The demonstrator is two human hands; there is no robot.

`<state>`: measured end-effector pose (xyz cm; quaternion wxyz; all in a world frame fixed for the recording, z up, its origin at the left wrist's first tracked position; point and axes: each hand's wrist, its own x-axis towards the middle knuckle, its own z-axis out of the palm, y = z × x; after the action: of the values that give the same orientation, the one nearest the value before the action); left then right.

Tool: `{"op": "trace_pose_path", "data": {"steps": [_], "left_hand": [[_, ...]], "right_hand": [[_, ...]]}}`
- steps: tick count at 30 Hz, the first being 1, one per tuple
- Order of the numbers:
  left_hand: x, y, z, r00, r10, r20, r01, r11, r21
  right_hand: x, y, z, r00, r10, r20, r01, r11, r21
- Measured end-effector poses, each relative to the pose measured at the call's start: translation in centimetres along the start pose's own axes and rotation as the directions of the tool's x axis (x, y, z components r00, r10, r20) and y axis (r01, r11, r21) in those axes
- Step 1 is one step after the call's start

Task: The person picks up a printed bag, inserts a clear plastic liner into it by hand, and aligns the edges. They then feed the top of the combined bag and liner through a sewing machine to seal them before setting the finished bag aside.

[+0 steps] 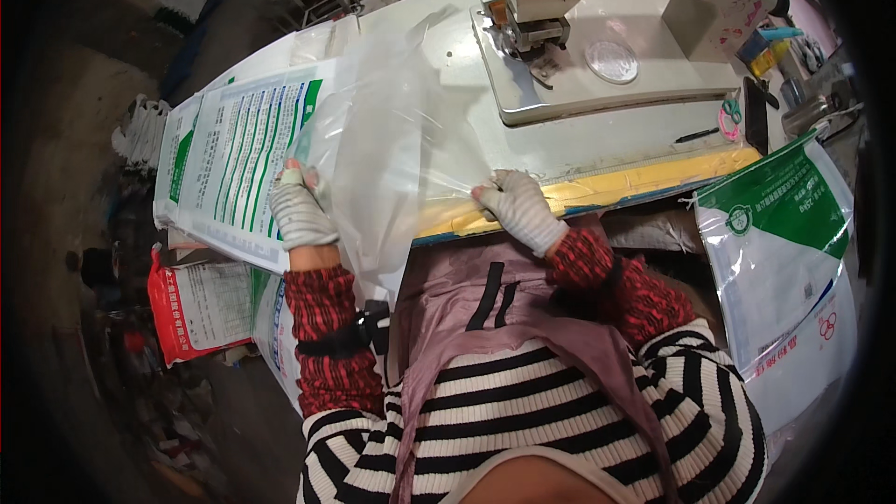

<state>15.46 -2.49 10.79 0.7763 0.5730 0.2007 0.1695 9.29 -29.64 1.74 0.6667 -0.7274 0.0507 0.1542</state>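
Your left hand (pixel 297 213) and right hand (pixel 518 209) both pinched the clear plastic liner (pixel 392 149). Liner lay unsewn, sewing machine (pixel 597 28) at 1 o'clock. Printed sacks (pixel 233 159) waited at 9 o'clock, stitching looked not started.

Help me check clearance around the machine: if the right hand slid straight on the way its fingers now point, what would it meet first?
The right hand grips the clear plastic liner, fingers pointing up-left across the table. Going straight on, it would stay on that liner first; the sewing machine's base lies further to the right, probably off that line, though depth is unclear.
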Motion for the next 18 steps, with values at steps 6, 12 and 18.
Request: {"op": "trace_pose_path", "data": {"steps": [6, 12, 18], "left_hand": [[-8.5, 4.0, 1.0, 0.93, 0.309, 0.2, -0.368, 0.76, 0.536], [-13.1, 5.1, -2.1, 0.699, 0.463, 0.544, -0.687, 0.225, 0.691], [-14.3, 6.2, -8.7, 0.731, 0.56, 0.39, -0.537, 0.12, 0.835]], "right_hand": [[-5.5, -9.2, 2.8, 0.352, -0.935, 0.035, 0.849, 0.303, -0.432], [0.4, -8.2, 6.6, 0.47, -0.628, 0.62, 0.808, 0.023, -0.589], [10.3, -1.6, 0.9, 0.752, -0.656, -0.063, 0.583, 0.707, -0.401]]}}
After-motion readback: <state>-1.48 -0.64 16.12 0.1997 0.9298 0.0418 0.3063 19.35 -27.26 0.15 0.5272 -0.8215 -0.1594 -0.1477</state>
